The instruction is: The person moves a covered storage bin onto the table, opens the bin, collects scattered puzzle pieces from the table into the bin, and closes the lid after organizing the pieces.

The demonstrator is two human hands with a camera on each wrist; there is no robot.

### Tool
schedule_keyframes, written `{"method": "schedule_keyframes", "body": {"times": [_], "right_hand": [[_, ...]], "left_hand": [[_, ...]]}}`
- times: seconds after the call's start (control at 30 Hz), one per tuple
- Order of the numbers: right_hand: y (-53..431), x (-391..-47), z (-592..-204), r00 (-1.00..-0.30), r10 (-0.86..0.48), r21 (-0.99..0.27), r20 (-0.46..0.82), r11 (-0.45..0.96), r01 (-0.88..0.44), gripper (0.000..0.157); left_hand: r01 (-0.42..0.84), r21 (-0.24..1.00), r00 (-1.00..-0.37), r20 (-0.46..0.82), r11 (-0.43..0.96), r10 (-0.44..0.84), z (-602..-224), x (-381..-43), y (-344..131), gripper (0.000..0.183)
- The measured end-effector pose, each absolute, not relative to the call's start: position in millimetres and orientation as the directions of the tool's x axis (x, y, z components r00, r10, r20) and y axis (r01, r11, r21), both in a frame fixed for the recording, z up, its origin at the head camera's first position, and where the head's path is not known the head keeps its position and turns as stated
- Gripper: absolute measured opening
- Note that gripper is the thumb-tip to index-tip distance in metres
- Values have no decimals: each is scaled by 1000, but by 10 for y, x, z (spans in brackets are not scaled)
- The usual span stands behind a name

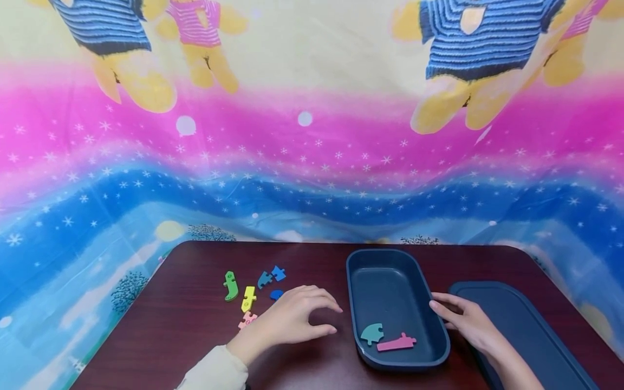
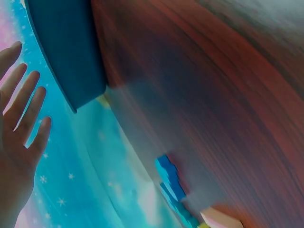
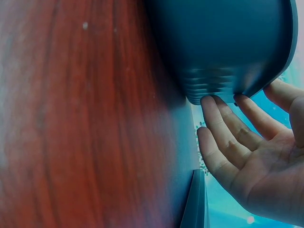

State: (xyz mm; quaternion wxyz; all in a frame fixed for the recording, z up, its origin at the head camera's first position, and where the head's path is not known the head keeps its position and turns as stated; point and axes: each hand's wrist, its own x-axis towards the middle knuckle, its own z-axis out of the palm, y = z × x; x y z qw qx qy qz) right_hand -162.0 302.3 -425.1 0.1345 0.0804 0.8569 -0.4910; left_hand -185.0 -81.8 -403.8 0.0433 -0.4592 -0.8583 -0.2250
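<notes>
My left hand (image 1: 299, 316) hovers just left of a dark blue-grey plastic box (image 1: 363, 292), its fingers spread and slightly bent, with nothing between fingers and thumb. My right hand (image 1: 468, 319) holds the box's right side: the thumb lies at the rim and the fingertips (image 3: 209, 103) touch the outer wall. Inside the box, at the near end, lie a pale green puzzle piece (image 1: 372, 333) and a pink puzzle piece (image 1: 397, 343). Left of my left hand are a green piece (image 1: 231, 286), a yellow piece (image 1: 248, 299) and a light pink piece (image 1: 247, 319), partly hidden.
A teal piece (image 1: 265, 279) and a blue piece (image 1: 278, 272) lie farther back, with another blue piece (image 1: 276, 294) nearer my left hand. The flat lid (image 1: 517, 325) rests right of the box, partly under my right arm. A printed curtain (image 1: 312, 162) hangs behind the table (image 1: 312, 260).
</notes>
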Motion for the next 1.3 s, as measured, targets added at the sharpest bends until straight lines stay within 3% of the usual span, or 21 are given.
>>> {"method": "schedule_keyframes", "body": {"times": [0.4, 1.1, 1.3], "right_hand": [[3032, -1627, -4241, -947, 7, -815, -321, 507, 280, 76], [3036, -1616, -4265, -951, 6, -825, -309, 495, 271, 76], [3031, -1613, -4263, -953, 4, -825, -302, 499, 264, 75]], "left_hand": [[742, 373, -654, 220, 557, 724, -4050, -1864, -1138, 31], [676, 349, -731, 207, 649, 650, -4143, -1834, -1636, 29], [626, 397, -768, 164, 671, 619, -4163, -1810, -1752, 30]]}}
